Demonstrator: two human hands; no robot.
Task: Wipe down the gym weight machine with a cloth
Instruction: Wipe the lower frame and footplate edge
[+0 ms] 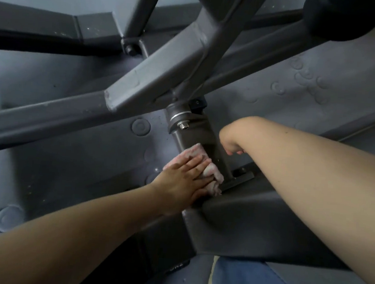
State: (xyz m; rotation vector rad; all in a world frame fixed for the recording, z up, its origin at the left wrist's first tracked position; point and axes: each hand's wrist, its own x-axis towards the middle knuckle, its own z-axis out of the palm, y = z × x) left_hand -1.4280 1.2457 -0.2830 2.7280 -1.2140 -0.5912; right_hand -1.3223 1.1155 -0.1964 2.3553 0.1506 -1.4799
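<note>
A pink cloth lies against the left side of a dark grey upright post low on the weight machine. My left hand presses flat on the cloth, fingers stretched out over it. My right hand reaches in from the right and bends down at the wrist just beside the post's right side. Its fingers curl downward and are mostly hidden, so I cannot tell if they hold the post. A bolt and a silver ring sit at the top of the post.
Thick grey frame beams cross diagonally above the post. A base bracket anchors it to a lower beam. The grey floor mat has round raised marks. Blue trousers show at the bottom.
</note>
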